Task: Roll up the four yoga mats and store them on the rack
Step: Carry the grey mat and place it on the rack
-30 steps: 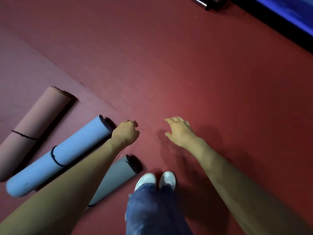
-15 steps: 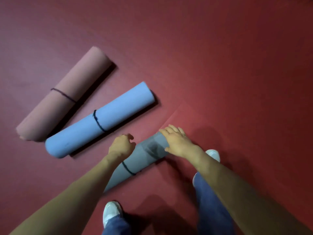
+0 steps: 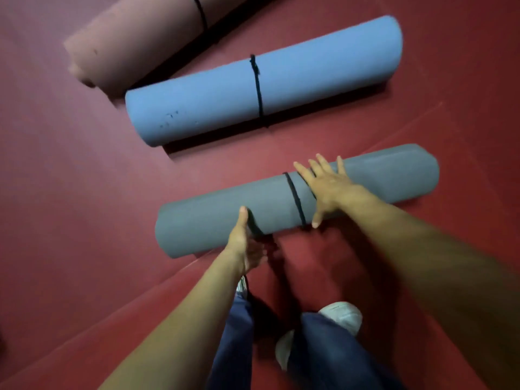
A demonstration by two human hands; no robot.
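Three rolled mats lie side by side on the red floor, each tied with a dark cord. The grey mat (image 3: 365, 181) is nearest me. My right hand (image 3: 327, 190) presses flat on top of it with fingers spread, just right of its cord. My left hand (image 3: 244, 243) is at the grey mat's near side, thumb up against the roll and fingers curled at its lower edge. Beyond it lies the blue mat (image 3: 309, 77), and past that the pink mat (image 3: 135, 38), cut off by the top edge. No rack is in view.
My legs in blue trousers (image 3: 323, 356) and white shoes (image 3: 343, 313) stand just behind the grey mat. A straight edge of a flat red sheet (image 3: 157, 285) runs diagonally across the floor under my arms. Red floor surrounds the rolls.
The view has closed in on the rolls. My right hand has slid from the grey mat's end onto its middle. My left hand has dropped to its near side.
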